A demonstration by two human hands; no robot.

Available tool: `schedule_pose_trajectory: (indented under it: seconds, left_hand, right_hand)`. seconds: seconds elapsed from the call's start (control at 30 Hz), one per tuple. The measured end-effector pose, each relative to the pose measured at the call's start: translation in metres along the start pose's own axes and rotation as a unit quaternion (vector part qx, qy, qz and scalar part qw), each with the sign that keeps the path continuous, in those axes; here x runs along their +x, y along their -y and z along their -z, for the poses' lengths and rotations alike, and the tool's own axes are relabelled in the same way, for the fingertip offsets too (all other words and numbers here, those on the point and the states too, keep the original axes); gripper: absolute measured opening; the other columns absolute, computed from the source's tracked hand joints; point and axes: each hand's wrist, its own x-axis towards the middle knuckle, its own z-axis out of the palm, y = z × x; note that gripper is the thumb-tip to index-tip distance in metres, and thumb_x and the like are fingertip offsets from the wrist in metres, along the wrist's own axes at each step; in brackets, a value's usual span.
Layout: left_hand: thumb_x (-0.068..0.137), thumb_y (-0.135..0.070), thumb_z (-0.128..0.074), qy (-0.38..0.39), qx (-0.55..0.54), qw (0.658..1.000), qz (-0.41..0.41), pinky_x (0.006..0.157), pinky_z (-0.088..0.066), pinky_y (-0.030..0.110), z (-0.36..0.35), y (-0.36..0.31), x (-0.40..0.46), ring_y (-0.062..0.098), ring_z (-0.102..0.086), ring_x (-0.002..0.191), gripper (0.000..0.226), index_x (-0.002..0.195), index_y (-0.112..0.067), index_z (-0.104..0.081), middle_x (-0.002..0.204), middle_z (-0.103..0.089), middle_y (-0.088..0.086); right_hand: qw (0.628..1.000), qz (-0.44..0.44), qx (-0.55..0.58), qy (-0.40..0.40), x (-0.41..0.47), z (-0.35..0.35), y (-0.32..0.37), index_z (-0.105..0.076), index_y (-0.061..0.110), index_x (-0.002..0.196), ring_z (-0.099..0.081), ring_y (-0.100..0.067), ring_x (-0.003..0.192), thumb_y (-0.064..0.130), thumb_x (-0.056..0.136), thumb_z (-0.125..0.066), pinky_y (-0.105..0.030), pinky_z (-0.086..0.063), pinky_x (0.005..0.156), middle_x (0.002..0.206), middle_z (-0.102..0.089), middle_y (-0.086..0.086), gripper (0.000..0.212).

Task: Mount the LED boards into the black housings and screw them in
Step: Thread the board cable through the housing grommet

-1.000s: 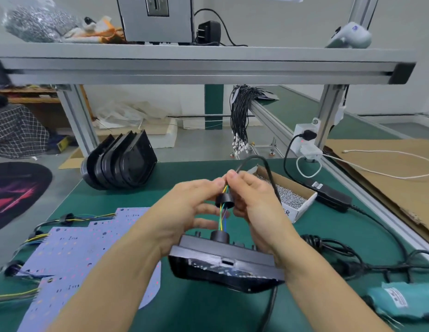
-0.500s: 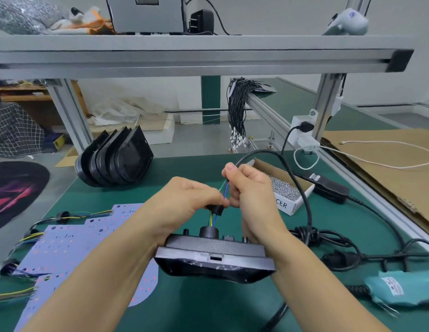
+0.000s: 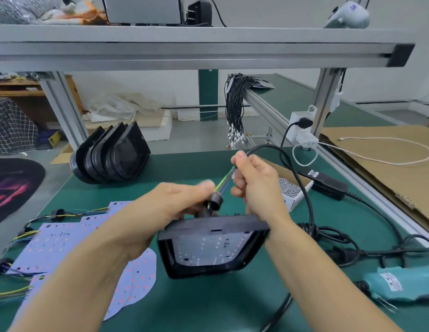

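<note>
Tilted toward the camera since half a second ago, the black housing point(image 3: 212, 245) is now being shown with its open face up, and the LED board point(image 3: 208, 250) is being seen seated inside it; earlier only its back edge was being seen. It is being held just below the fingertips of both hands, above the green bench mat point(image 3: 208, 303).

The black grommet point(image 3: 214, 202) on the coloured wires point(image 3: 224, 182) is being pinched by the curled fingers of the left hand point(image 3: 175, 207), right above the housing's cable port; the fingertips are blurred, so the exact hold cannot be told. Up and to the right of those fingers, the wires and the black cable point(image 3: 297, 178) are being gripped by the closed fingers and thumb of the right hand point(image 3: 254, 185).

Beyond the right-hand fingers a box of screws point(image 3: 289, 190) is being kept. Left of and below the left hand, spare LED boards point(image 3: 72, 248) with wire tails are being laid out flat. Further back on the left, empty housings point(image 3: 110, 156) are being stacked on edge. Near the right forearm a teal electric screwdriver point(image 3: 400, 282) is lying beside tangled black cords point(image 3: 340, 243).
</note>
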Motion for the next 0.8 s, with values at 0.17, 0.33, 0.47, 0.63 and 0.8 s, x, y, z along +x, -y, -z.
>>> schedule_pose_trajectory:
  seconds: [0.17,0.33,0.47,0.63,0.8]
  left_hand:
    - [0.082,-0.021,-0.06,-0.083,-0.134,0.982,-0.099,0.078,-0.05,0.021,-0.005,0.045,-0.016,0.013,-0.065,0.106,0.037,0.118,-0.025,-0.06,0.097,-0.074,-0.01]
    - [0.049,-0.028,-0.082,-0.09,-0.093,0.966,-0.226,0.069,-0.05,0.013,-0.031,0.067,-0.022,0.005,-0.066,0.079,0.051,0.099,-0.027,-0.071,0.089,-0.073,-0.003]
    - [0.059,-0.028,-0.081,-0.086,-0.057,0.954,-0.282,0.068,-0.049,0.014,-0.035,0.066,-0.016,0.003,-0.063,0.074,0.034,0.092,-0.028,-0.072,0.082,-0.071,-0.006]
    - [0.063,-0.017,-0.083,-0.085,0.003,0.945,-0.317,0.068,-0.049,0.014,-0.03,0.068,-0.018,0.001,-0.059,0.072,0.034,0.091,-0.031,-0.071,0.082,-0.067,-0.01]
    - [0.059,-0.032,-0.084,-0.09,0.012,0.943,-0.32,0.061,-0.05,0.016,-0.034,0.068,-0.02,0.001,-0.054,0.066,0.032,0.088,-0.034,-0.07,0.077,-0.063,-0.01]
  right_hand:
    - [0.995,-0.042,0.088,-0.005,0.001,0.008,0.003,-0.056,0.014,0.076,-0.034,-0.002,0.042,0.021,0.099,-0.049,-0.014,-0.03,0.038,0.059,-0.038,0.004,0.025]
    - [0.99,-0.087,0.081,0.07,-0.011,0.009,0.003,-0.061,0.014,0.078,-0.042,-0.004,0.042,0.025,0.097,-0.049,-0.015,-0.038,0.041,0.062,-0.051,0.003,0.026]
    - [0.982,-0.101,0.01,0.159,-0.023,0.023,0.012,-0.071,0.018,0.083,-0.047,-0.005,0.054,0.047,0.078,-0.062,-0.017,-0.041,0.048,0.068,-0.053,0.002,0.031]
    - [0.944,-0.136,-0.078,0.292,-0.035,0.043,0.023,-0.077,0.02,0.081,-0.052,-0.006,0.061,0.032,0.076,-0.071,-0.017,-0.044,0.053,0.069,-0.061,0.008,0.015]
    - [0.921,-0.151,-0.108,0.342,-0.034,0.053,0.033,-0.079,0.022,0.085,-0.066,-0.004,0.069,0.014,0.077,-0.066,-0.017,-0.052,0.065,0.075,-0.072,0.005,0.017]
